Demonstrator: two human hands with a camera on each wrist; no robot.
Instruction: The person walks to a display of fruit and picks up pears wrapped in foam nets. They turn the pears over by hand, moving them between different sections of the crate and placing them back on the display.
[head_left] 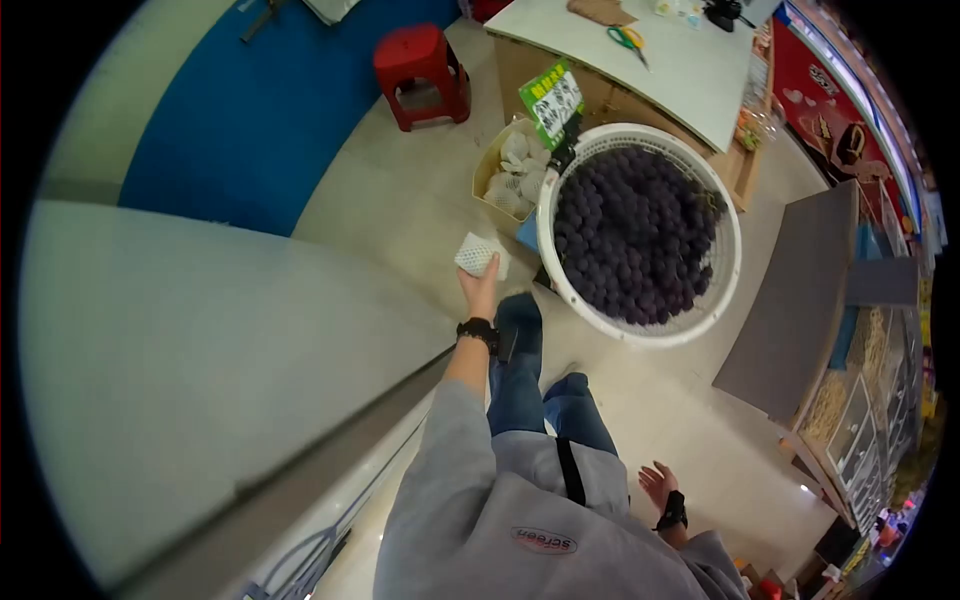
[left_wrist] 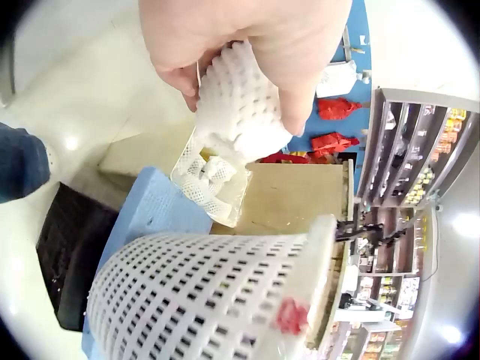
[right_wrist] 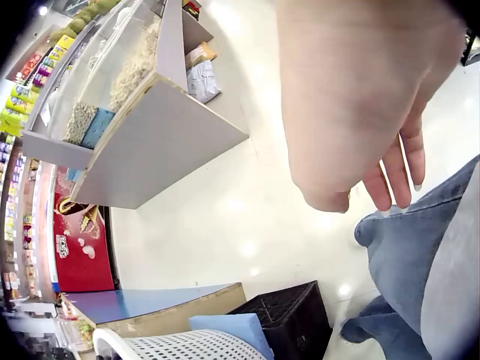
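My left hand grips a white foam fruit net, thumb on one side and fingers on the other. Below it in the left wrist view is a box full of similar white foam nets. A white perforated basket heaped with dark grapes stands just right of that hand. My right hand hangs low by my right side with its fingers loosely extended, holding nothing.
A green and white price sign is clipped to the basket's rim. Behind stands a white-topped table with scissors. A red stool stands beyond the box, a grey display stand at the right. A black crate sits below the basket.
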